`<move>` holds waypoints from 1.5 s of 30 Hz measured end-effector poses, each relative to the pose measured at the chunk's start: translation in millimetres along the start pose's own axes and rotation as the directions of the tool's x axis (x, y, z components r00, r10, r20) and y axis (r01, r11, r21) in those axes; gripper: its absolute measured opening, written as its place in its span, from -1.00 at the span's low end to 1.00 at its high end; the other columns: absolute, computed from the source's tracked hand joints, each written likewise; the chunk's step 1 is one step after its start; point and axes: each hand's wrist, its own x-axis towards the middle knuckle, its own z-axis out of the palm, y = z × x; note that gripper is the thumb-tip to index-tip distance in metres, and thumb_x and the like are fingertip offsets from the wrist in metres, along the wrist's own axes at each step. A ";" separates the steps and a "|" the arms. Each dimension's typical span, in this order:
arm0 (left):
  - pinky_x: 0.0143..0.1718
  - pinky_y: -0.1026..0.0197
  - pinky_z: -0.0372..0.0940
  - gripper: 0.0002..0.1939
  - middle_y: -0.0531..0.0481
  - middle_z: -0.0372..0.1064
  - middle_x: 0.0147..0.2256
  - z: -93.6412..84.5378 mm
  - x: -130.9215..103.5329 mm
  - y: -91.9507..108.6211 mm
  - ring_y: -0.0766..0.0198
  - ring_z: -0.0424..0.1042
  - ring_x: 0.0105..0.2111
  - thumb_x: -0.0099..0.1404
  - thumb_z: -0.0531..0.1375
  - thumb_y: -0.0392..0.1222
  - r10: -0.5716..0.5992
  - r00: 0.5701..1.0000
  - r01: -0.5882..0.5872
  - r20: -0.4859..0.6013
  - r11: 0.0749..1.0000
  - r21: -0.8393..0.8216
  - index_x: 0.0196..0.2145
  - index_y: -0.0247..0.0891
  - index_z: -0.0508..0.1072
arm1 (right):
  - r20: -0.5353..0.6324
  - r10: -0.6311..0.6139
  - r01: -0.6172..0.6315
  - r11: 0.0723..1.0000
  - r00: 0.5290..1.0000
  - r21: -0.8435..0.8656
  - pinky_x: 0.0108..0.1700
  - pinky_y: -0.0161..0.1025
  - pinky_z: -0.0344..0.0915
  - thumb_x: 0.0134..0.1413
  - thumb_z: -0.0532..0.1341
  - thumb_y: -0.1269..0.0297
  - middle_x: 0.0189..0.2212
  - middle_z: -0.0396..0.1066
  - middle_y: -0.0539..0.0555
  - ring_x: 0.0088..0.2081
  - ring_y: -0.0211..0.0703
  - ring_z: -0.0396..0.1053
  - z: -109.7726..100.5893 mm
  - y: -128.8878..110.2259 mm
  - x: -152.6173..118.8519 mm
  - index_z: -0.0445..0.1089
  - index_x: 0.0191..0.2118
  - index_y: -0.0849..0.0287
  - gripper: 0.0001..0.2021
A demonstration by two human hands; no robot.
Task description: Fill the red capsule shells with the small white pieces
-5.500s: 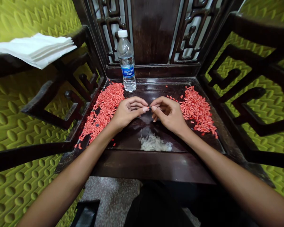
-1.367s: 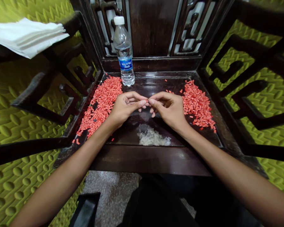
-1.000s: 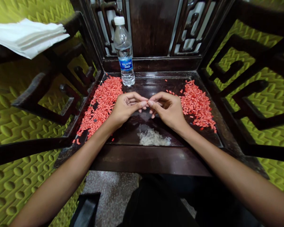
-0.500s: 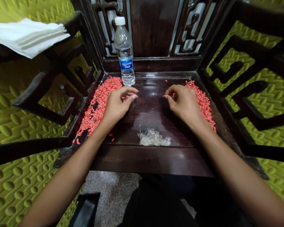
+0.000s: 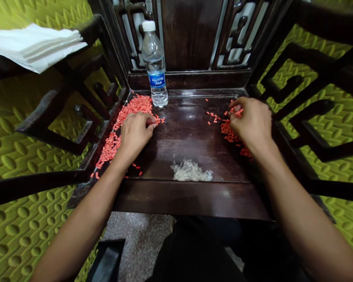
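Note:
My left hand [image 5: 137, 131] rests over the right edge of the left pile of small red tube-like pieces [image 5: 135, 105]. Its thumb and index finger nearly meet beside a few of them; whatever lies between the tips is hidden. On the other side, my right hand [image 5: 251, 119] reaches over the right pile of red pieces [image 5: 229, 131]. The thumb and curled fingers there stand apart, and red pieces show in the gap. A heap of whitish translucent pieces [image 5: 191, 171] lies between my arms, near the seat's front edge.
An Aquafina water bottle [image 5: 155, 66] stands upright at the back, touching the left pile. The dark wooden seat [image 5: 188, 137] has carved armrests on both sides. White folded tissues [image 5: 35, 45] lie on the left armrest. Loose red pieces [image 5: 214, 116] are scattered left of my right hand.
Both hands have moved outward from the middle, the left one to its pile and the right one over the other. Red pieces near both hands have come into view.

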 end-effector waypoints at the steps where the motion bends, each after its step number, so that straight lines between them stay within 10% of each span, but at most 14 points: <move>1: 0.08 -0.08 0.31 -0.85 -0.20 0.64 -0.15 -0.3 -0.4 -0.8 -0.14 0.51 -0.06 0.36 0.27 -0.18 -0.015 1.000 0.014 0.016 1.000 0.027 -0.18 -0.20 0.64 | 0.038 -0.053 0.051 0.997 0.998 0.055 0.04 0.18 0.43 0.19 0.29 0.43 -0.17 0.61 0.24 -0.10 0.25 0.55 4.5 -3.5 -0.9 0.63 -0.12 0.15 -0.81; 4: 0.09 -0.14 0.32 -0.83 -0.25 0.61 -0.13 -3.9 -1.6 -2.5 -0.21 0.48 -0.01 0.37 0.24 -0.17 -0.075 0.996 0.070 0.046 0.992 0.101 -0.17 -0.21 0.62 | 0.181 -0.271 0.217 0.938 0.946 0.270 -0.05 0.00 0.44 0.16 0.37 0.47 -0.23 0.63 0.12 -0.19 0.07 0.54 18.2 -19.4 -8.2 0.62 -0.21 0.10 -0.86; 8: 0.13 -0.28 0.32 -0.73 -0.35 0.58 -0.01 -12.5 -3.4 -2.4 -0.36 0.43 0.11 0.40 0.23 -0.11 -0.150 0.988 0.144 0.024 0.978 0.154 -0.02 -0.24 0.59 | 0.392 -0.590 0.365 0.778 0.706 0.512 -0.06 -0.12 0.40 0.24 0.39 0.46 -0.21 0.61 0.11 -0.18 -0.05 0.54 29.0 -44.9 -27.4 0.61 -0.20 0.13 -0.91; 14: 0.18 -0.42 0.32 -0.58 -0.48 0.44 0.18 -20.4 -3.2 -7.6 -0.53 0.32 0.26 0.40 0.26 -0.04 -0.231 0.973 0.224 -0.002 0.943 0.246 0.12 -0.31 0.53 | 0.494 -0.720 0.327 0.675 0.487 0.662 -0.08 -0.20 0.36 0.28 0.44 0.35 -0.16 0.60 0.09 -0.15 -0.12 0.51 27.3 -61.7 -40.8 0.62 -0.16 0.14 -0.95; 24: 0.09 -0.17 0.38 -0.69 -0.29 0.58 0.00 -9.8 -0.4 -21.6 -0.23 0.52 0.02 0.38 0.20 -0.14 -0.101 0.993 0.086 0.058 0.971 0.222 0.02 -0.20 0.60 | 0.525 -0.679 0.292 0.714 0.513 0.637 -0.19 -0.24 0.33 0.33 0.37 0.36 -0.21 0.64 0.09 -0.25 -0.16 0.48 25.9 -58.4 -38.8 0.64 -0.14 0.16 -0.93; 32: 0.22 -0.35 0.29 -0.36 -0.50 0.38 0.26 -11.9 2.0 -23.6 -0.46 0.36 0.23 0.47 0.18 0.13 -0.195 0.975 0.161 0.108 0.951 0.264 0.34 -0.31 0.41 | 0.506 -0.699 0.328 0.698 0.506 0.637 -0.14 -0.23 0.35 0.39 0.29 0.41 -0.20 0.65 0.09 -0.22 -0.15 0.53 27.1 -58.9 -39.9 0.63 -0.14 0.16 -0.88; 45: 0.11 -0.01 0.38 -0.68 -0.22 0.57 0.00 1.1 8.4 -13.2 -0.08 0.54 0.01 0.34 0.31 -0.16 0.142 0.966 -0.130 0.214 0.989 -0.071 0.03 -0.23 0.61 | 0.507 -0.708 0.351 0.694 0.492 0.629 -0.13 -0.23 0.36 0.36 0.29 0.47 -0.18 0.65 0.10 -0.20 -0.14 0.54 23.8 -59.4 -40.0 0.64 -0.13 0.14 -0.84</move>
